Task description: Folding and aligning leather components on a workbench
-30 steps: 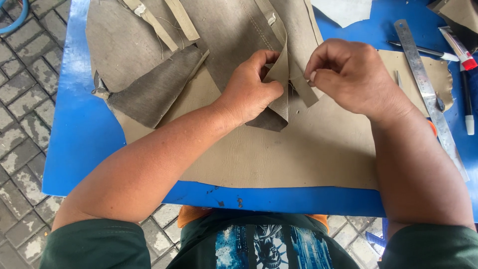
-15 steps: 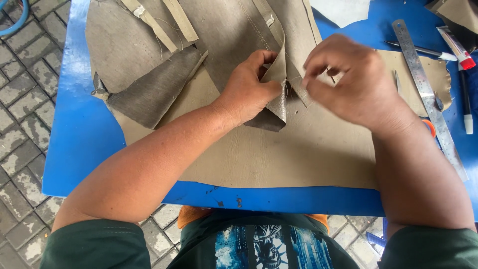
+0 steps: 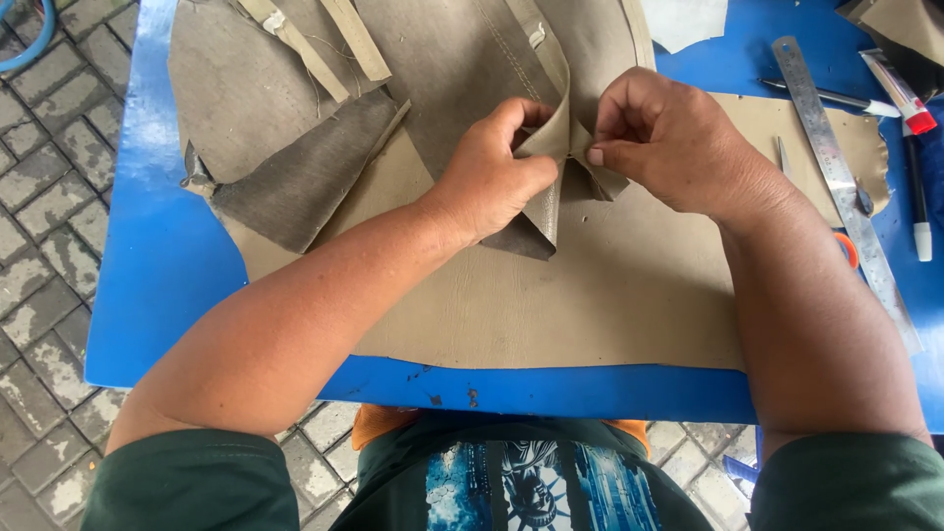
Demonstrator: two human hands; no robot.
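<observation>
A large flat sheet of tan leather (image 3: 590, 305) lies on a blue table (image 3: 147, 256). Over its far part lies a grey-brown stitched leather piece (image 3: 462, 69) with a raised fold (image 3: 551, 147) at its near edge. My left hand (image 3: 497, 172) pinches that fold from the left between thumb and fingers. From the right, my right hand (image 3: 669, 138) pinches the same fold, fingertips close to the left hand's. The fold stands upright between both hands.
A steel ruler (image 3: 841, 177) lies at the right, with a pen (image 3: 826, 96), a red-capped tube (image 3: 900, 93) and a white marker (image 3: 919, 211) beyond it. An orange-handled tool (image 3: 848, 246) peeks out under the ruler. Leather scraps (image 3: 295, 187) lie at the left. Paved ground surrounds the table.
My right hand has closed in on the fold and curled its fingers tighter. The fold stands more upright between both hands. The left hand has hardly moved.
</observation>
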